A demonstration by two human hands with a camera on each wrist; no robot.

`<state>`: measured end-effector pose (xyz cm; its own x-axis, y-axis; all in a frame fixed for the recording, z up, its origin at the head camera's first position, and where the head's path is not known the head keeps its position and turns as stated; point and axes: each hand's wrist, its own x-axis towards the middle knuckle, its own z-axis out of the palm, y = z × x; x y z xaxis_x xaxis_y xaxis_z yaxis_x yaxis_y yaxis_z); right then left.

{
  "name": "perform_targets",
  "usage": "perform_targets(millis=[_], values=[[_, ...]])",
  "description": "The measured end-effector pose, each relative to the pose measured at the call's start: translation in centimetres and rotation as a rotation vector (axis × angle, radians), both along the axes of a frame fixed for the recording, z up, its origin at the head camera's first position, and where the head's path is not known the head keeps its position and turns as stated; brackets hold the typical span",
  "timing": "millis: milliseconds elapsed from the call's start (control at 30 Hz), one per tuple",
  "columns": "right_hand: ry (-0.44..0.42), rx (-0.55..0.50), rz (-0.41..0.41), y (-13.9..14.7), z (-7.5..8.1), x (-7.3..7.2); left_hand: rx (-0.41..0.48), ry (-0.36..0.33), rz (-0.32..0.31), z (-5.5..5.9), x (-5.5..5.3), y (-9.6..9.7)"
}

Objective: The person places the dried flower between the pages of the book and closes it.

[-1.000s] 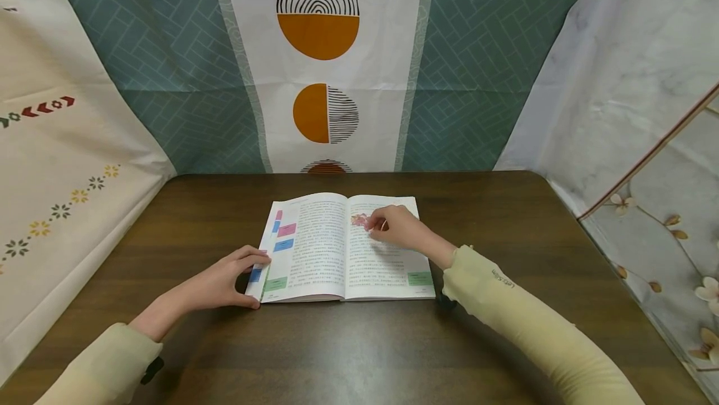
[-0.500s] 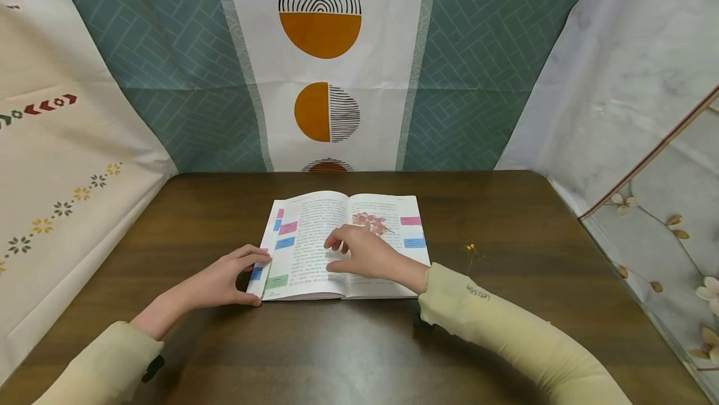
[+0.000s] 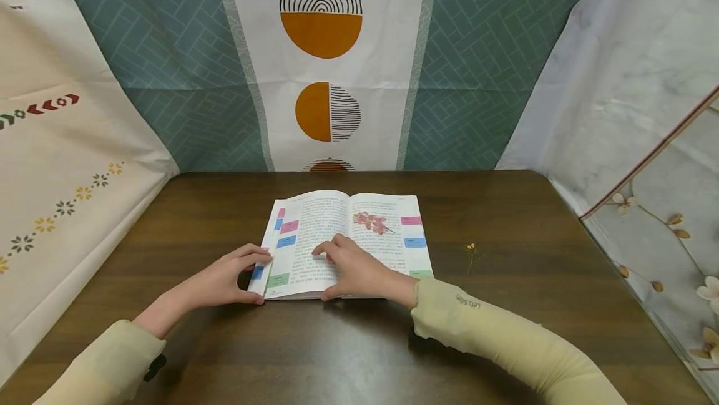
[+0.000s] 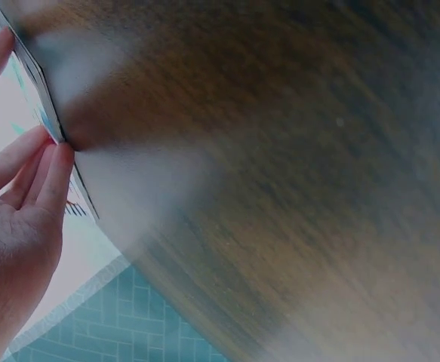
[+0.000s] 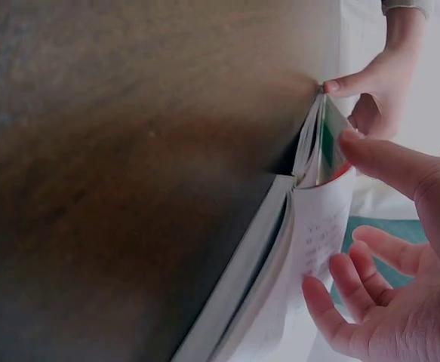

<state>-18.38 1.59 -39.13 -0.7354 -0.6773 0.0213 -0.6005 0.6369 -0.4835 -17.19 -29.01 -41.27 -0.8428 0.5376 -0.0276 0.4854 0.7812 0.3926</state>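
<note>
An open book (image 3: 326,236) with printed pages and coloured page-edge blocks lies on the table. My left hand (image 3: 216,281) holds its left edge, thumb at the near corner and fingers on the margin. My right hand (image 3: 359,273) is over the near part of the book by the gutter, fingers spread and slightly bent. Its thumb (image 5: 378,158) is at the near page edge; in the right wrist view the other fingers stand apart from it, nothing pinched between. A pink pressed flower sprig (image 3: 371,223) lies on the right page.
A small yellow flower on a thin stem (image 3: 470,255) lies right of the book, beyond the right sleeve. The dark wooden table (image 3: 337,355) ends at a patterned curtain (image 3: 472,80) behind, with cloths hanging at both sides.
My right hand has let go of the pink flower sprig and moved left and nearer, to the book's near edge. The sprig stays on the right page. My left hand keeps its place.
</note>
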Motion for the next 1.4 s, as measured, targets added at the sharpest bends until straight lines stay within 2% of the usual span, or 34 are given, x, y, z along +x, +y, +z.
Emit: perform_targets(millis=[300,600,733,967,1400], values=[[0.019,0.004,-0.017,-0.2,-0.7,0.2,-0.006,0.016,-0.007,0.1,0.0,0.1],[0.017,0.011,-0.029,0.0,-0.5,0.4,-0.002,0.011,0.002,0.0,0.1,0.2],[0.043,-0.013,-0.032,0.2,-0.2,0.5,0.006,0.011,0.0,0.0,0.0,0.2],[0.084,-0.061,-0.015,0.3,0.3,0.6,-0.018,0.05,-0.009,-0.2,0.0,0.2],[0.05,-0.18,-0.019,1.1,1.7,0.8,0.017,0.0,-0.004,-0.2,-0.1,0.0]])
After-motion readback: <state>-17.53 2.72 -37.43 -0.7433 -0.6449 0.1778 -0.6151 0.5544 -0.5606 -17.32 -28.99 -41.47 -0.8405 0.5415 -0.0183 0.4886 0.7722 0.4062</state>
